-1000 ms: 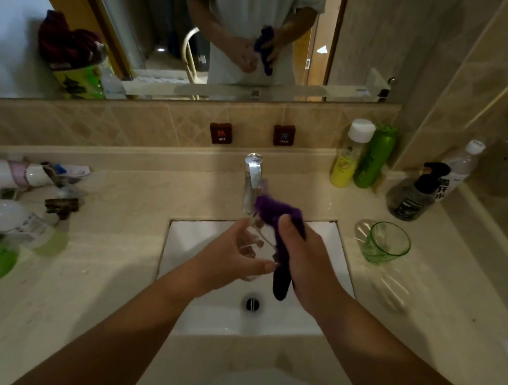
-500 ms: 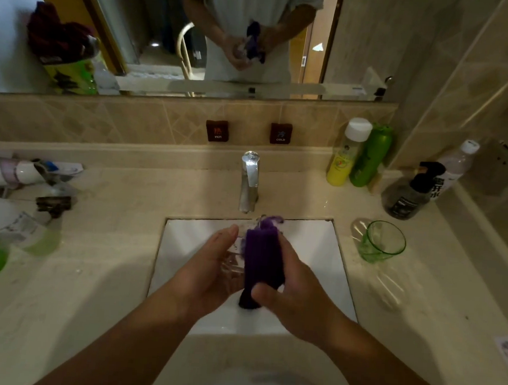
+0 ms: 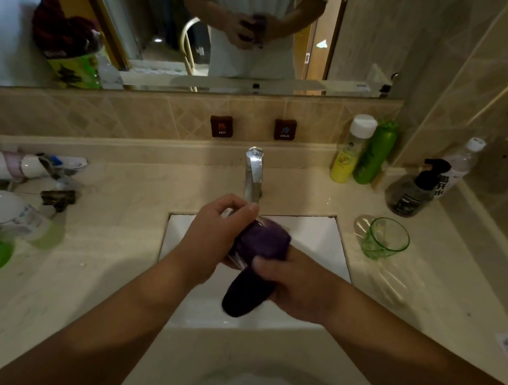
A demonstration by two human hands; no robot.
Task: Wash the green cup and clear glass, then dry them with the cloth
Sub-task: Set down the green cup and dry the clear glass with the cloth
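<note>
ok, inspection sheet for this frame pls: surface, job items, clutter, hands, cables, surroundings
Surface: beige stone counter around a white sink; tap behind it, no water stream visible.
Job's things: clear glass held over the sink, purple cloth wrapped on it; green cup upright on the counter, right of the sink.
Clutter: yellow bottle, green bottle, dark pump bottle, clear water bottle at right; toiletries at left.
Hands: left hand grips the glass; right hand holds the cloth.
Cables: nothing seen.
Surroundings: mirror above a tiled wall with hot and cold tags.
</note>
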